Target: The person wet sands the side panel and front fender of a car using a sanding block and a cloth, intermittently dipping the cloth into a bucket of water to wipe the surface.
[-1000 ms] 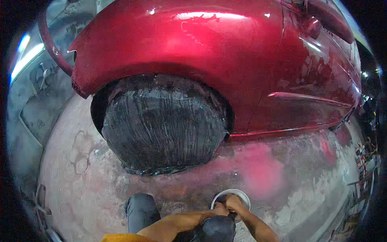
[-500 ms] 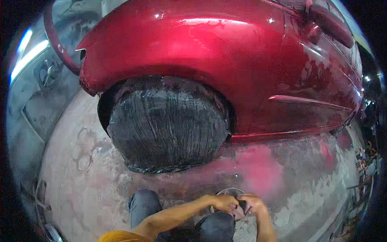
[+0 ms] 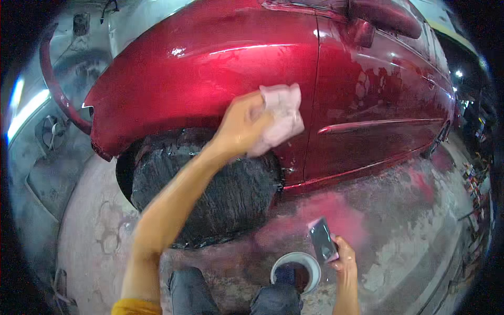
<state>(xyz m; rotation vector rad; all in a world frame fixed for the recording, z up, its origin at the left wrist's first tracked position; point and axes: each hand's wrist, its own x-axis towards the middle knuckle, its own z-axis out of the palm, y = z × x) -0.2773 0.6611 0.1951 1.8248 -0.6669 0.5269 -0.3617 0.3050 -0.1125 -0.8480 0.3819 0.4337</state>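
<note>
My left hand [image 3: 239, 126] is raised and closed around a folded, pale pink cloth [image 3: 282, 113]. It is in front of the glossy red car fender [image 3: 210, 68], close to the door seam; whether the cloth touches the paint I cannot tell. Lower down, my right hand [image 3: 345, 257] grips a flat rectangular block [image 3: 322, 240] at its lower end. The block's face is dark and shiny, its edges pinkish. Beside that hand, on the floor, stands a round pale bucket [image 3: 314, 262] with dark contents, partly hidden by my knee.
Black plastic sheeting wraps the front wheel [image 3: 226, 205], partly behind my left forearm. The red door [image 3: 378, 100] and side mirror [image 3: 386, 18] extend to the right. A fan [image 3: 51, 131] shows at far left. Pink stains mark the concrete floor [image 3: 394, 241].
Both hands were together over the bucket. My left hand has risen to the fender with the cloth, while my right has moved away from the bucket, holding the block. The view has shifted rightward.
</note>
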